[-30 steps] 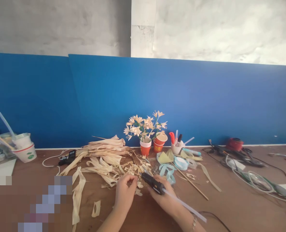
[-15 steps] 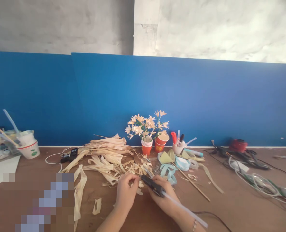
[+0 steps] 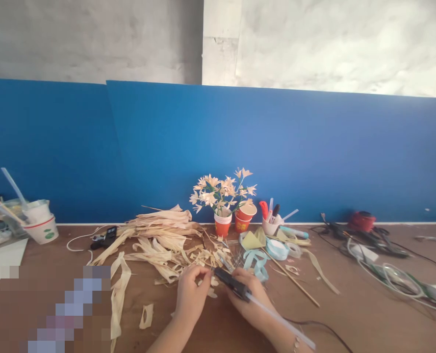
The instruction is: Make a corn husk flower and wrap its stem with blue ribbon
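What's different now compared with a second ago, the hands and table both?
Very little: the glue gun seems to have edged, tip first, slightly closer to the left hand. Nothing was visibly picked up or let go; the right hand still grips the gun. The pale flowers and dry strips stayed put.

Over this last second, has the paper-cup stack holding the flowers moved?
No: the paper-cup stack keeps its place relative to the blue partition.
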`<move>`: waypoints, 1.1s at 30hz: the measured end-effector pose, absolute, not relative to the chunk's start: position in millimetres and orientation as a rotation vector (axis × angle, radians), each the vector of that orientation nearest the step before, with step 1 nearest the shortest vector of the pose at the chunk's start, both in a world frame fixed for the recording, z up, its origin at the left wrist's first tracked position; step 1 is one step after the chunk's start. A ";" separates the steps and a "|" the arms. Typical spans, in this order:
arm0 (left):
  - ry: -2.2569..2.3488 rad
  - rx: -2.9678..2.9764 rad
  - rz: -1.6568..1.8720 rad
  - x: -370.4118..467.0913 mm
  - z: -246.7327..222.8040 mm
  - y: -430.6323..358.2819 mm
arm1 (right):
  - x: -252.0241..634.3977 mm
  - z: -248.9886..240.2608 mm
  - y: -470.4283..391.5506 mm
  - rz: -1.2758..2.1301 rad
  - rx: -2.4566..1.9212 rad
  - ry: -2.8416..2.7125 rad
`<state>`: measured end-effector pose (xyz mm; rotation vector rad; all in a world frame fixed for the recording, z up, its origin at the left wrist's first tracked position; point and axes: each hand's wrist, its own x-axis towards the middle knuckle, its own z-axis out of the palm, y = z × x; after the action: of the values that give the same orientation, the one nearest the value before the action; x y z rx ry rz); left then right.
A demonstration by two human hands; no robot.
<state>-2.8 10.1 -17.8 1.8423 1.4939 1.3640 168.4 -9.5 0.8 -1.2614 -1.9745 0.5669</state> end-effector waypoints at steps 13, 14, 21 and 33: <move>1.504 1.852 1.350 -2.3 -13.6 7.3 | 169.5 -3.6 -7.5 0.588 -1.226 -1.961; 1.505 1.854 1.352 -2.2 -13.5 7.2 | 169.7 -3.6 -7.4 0.590 -1.223 -1.965; 1.513 1.852 1.368 -2.1 -13.5 7.1 | 169.4 -3.0 -8.1 0.578 -1.230 -1.973; 1.499 1.851 1.365 -3.0 -16.7 8.3 | 169.6 -5.0 -7.2 0.573 -1.233 -1.970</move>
<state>-3.0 8.3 -16.7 1.8505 1.4986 1.3647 169.6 -7.2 -5.0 -1.2334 -1.9695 0.5727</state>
